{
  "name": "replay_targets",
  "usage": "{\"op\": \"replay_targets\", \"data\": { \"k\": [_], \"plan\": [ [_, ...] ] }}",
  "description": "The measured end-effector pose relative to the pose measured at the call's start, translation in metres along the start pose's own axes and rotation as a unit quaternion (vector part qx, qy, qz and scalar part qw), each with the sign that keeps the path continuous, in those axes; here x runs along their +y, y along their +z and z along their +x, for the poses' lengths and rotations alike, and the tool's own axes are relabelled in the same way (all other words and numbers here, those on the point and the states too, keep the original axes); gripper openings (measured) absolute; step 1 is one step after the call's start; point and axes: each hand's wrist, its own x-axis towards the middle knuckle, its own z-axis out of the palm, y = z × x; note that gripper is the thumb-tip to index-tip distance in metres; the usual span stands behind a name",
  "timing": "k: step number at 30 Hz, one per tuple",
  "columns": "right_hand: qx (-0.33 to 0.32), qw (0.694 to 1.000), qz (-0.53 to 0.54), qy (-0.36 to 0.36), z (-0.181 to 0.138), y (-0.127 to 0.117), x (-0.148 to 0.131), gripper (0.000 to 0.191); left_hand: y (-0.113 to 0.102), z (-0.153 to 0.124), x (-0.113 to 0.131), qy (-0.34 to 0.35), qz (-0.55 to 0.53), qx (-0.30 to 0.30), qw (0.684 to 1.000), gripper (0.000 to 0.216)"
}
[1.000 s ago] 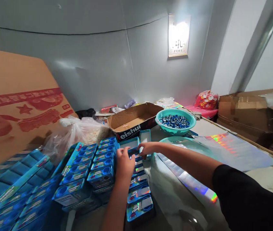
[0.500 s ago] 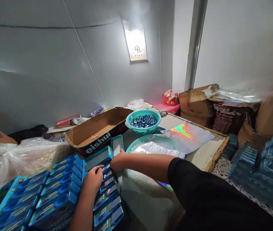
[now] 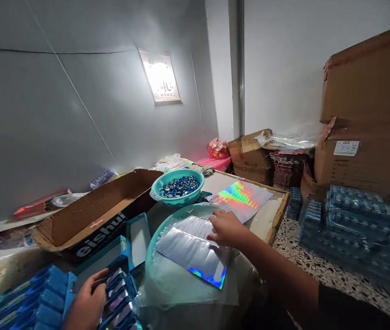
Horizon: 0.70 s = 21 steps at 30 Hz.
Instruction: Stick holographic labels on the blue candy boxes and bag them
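My right hand (image 3: pixel 228 230) reaches over a silvery ridged sheet (image 3: pixel 195 245), its fingers apart and bent at the sheet's right edge. That sheet lies across a large turquoise basin (image 3: pixel 153 250), with a shiny blue strip along its near edge. My left hand (image 3: pixel 90 298) rests against the left side of a row of blue boxes (image 3: pixel 117 298) with shiny silvery faces. Its fingers are bent and apart, with nothing visible in them. More blue boxes (image 3: pixel 40 298) stand left of it. Behind the row are open blue trays (image 3: pixel 138 238).
A smaller turquoise bowl (image 3: pixel 177 197) holds blue glass-like pieces. An open brown carton (image 3: pixel 91 215) stands at the left, and a rainbow-shiny sheet (image 3: pixel 246 201) lies on the table. Stacked cartons (image 3: pixel 367 146) and wrapped blue packs (image 3: pixel 356 229) are on the right.
My right hand has left the blue box row and moved right to the silvery sheet. My left hand stays by the row. The view has turned right.
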Motion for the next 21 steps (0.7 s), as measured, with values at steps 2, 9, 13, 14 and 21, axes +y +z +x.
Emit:
{"op": "replay_targets", "data": {
  "k": [2, 9, 13, 14, 21],
  "plan": [
    [-0.01, 1.0, 0.009, 0.013, -0.013, 0.006, 0.009, 0.051, -0.009, -0.011, 0.016, -0.029, 0.025, -0.021, 0.999, 0.025],
    [-0.003, 0.99, 0.133, 0.038, -0.016, 0.023, 0.026, 0.064, -0.026, -0.083, 0.053, 0.369, 0.086, -0.004, 0.926, 0.022],
    [0.021, 0.974, 0.221, 0.039, -0.004, 0.036, 0.041, 0.045, -0.008, -0.142, 0.073, 0.477, 0.087, -0.014, 0.874, 0.021],
    [0.028, 0.968, 0.248, 0.036, -0.003, 0.037, 0.044, 0.033, -0.002, -0.155, 0.079, 0.475, 0.103, -0.026, 0.874, 0.021],
    [0.106, 0.853, 0.503, 0.09, -0.017, 0.02, 0.098, 0.036, 0.042, -0.204, 0.095, 0.394, 0.233, -0.093, 0.884, 0.058]
  ]
}}
